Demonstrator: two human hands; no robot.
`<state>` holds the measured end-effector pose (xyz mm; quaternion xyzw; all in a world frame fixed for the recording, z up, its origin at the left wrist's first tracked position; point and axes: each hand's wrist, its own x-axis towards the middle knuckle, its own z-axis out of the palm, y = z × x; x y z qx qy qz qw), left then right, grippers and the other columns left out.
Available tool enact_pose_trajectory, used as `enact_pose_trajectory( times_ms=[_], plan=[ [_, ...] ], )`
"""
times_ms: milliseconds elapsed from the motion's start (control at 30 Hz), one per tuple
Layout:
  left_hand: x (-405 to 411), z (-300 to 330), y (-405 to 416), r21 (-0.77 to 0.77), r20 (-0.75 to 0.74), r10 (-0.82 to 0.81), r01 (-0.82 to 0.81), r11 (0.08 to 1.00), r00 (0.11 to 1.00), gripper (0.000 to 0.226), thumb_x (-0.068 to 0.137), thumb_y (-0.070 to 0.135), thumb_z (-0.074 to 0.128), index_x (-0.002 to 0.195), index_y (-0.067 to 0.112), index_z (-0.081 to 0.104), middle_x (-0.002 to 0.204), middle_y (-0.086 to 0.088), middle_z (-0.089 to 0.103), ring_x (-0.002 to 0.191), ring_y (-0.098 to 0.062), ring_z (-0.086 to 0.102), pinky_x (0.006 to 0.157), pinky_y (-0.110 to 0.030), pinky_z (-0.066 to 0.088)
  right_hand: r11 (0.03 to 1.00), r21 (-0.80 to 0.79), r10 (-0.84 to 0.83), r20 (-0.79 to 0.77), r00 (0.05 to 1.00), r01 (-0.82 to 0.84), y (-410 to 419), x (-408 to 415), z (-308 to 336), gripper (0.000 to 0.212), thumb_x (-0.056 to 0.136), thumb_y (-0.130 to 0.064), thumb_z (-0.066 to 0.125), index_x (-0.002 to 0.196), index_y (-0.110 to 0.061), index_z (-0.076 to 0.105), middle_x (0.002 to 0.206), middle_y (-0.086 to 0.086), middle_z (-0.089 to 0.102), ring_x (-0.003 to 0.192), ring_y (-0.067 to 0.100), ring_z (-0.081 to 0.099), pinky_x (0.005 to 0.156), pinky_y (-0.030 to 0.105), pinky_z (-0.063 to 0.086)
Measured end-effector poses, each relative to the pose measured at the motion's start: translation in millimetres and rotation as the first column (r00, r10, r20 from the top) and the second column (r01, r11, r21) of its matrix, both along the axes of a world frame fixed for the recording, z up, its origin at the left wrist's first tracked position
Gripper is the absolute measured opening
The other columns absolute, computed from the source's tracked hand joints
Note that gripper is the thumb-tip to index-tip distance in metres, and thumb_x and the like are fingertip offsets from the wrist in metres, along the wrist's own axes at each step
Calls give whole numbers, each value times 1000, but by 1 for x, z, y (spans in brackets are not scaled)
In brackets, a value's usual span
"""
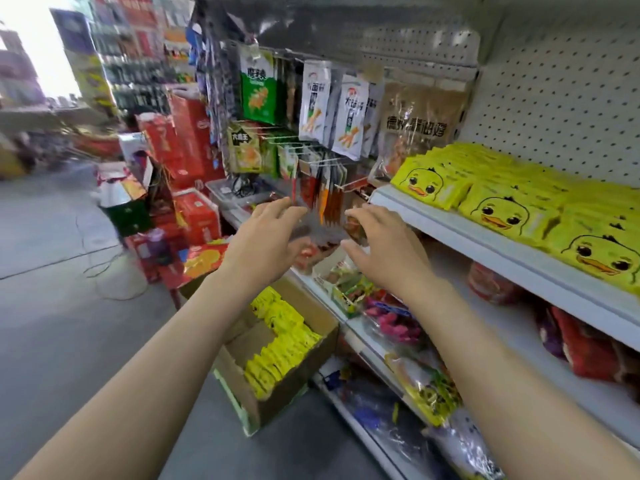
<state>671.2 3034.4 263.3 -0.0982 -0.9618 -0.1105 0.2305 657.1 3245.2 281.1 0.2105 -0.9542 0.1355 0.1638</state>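
Note:
Both of my arms reach towards a rack of small snack packets (325,188) that hang from hooks at the shelf end. A blurred greyish packet (320,228) sits between my hands just below those hooks. My left hand (266,237) grips its left edge, fingers curled over the top. On its right edge my right hand (384,247) holds it, fingers curled above and thumb below. Motion blur hides the packet's print and exactly how it is held.
Yellow duck-print packs (502,202) fill the white shelf (485,244) at right, with mixed snack bags on the lower shelves (408,323). An open cardboard box (256,403) of yellow packs stands on the floor below my arms. Red cartons (194,143) are stacked at left beside the open grey floor (52,306).

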Motion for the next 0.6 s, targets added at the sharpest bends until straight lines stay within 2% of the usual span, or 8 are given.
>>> enact_pose_trajectory(
  times_ms=[200,367,533,600],
  plan=[
    [-58,-24,-56,-35,82,85,-82,996,993,53,91,35,61,139,23,45,143,-7,45,129,-31,42,102,-43,42,996,49,75,29,997,-76,-68,-85,-33,53,96,-44,52,144,-24,42,150,1,39,136,22,35,109,36,34],
    [-132,-38,-99,-58,172,136,-127,990,976,51,92,37,59,138,20,46,141,-5,46,128,-29,42,101,-40,42,991,52,114,91,989,-119,-115,-169,-53,55,95,-41,54,145,-23,40,151,2,37,138,22,33,111,37,33],
    [-199,-59,-132,-47,255,169,-163,986,952,54,91,37,60,140,23,43,144,-5,44,129,-29,41,98,-44,46,988,55,134,178,975,-146,-152,-244,-75,55,94,-38,56,144,-20,43,150,6,40,138,26,34,110,43,36],
    [-222,-73,-143,-43,288,161,-155,987,944,54,92,36,59,142,23,41,144,-5,43,130,-29,39,100,-43,44,985,83,132,197,972,-150,-163,-267,-88,54,95,-39,54,144,-21,42,149,4,40,137,25,35,108,40,37]
  ],
)
